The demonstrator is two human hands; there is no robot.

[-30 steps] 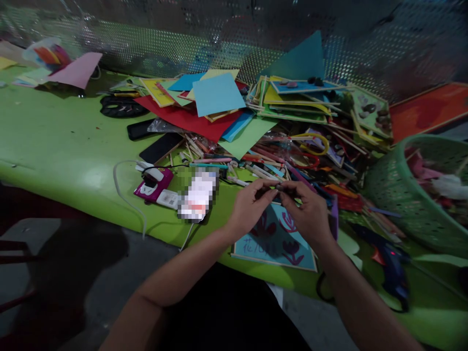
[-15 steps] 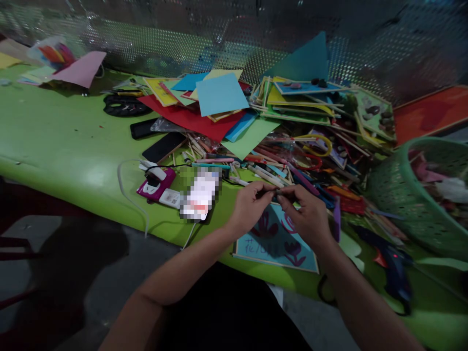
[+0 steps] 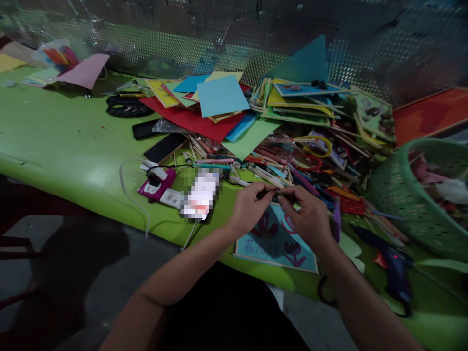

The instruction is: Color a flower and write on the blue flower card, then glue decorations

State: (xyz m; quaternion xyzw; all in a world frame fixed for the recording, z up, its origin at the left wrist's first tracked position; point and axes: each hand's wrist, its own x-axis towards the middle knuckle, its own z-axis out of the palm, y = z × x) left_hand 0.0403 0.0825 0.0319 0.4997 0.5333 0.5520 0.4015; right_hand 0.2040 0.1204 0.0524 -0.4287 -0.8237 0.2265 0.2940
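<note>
Above the top edge of a blue card [image 3: 274, 246], my left hand [image 3: 252, 207] and my right hand [image 3: 305, 214] meet fingertip to fingertip. Both are closed in a pinch around something small and dark, too hidden to name. The card lies flat near the table's front edge, with purple flowers and writing drawn on it and thin sticks along its edges. My right forearm passes over the card's right side. A glue gun [image 3: 393, 268] with a small red light lies right of that forearm.
On the green table [image 3: 73, 146] lie a lit phone [image 3: 201, 195] with a cable, a purple power strip [image 3: 157, 185], a dark phone [image 3: 164, 147], piled coloured paper [image 3: 223, 96] and scattered pens and sticks. A green basket [image 3: 398, 195] of scraps stands at right.
</note>
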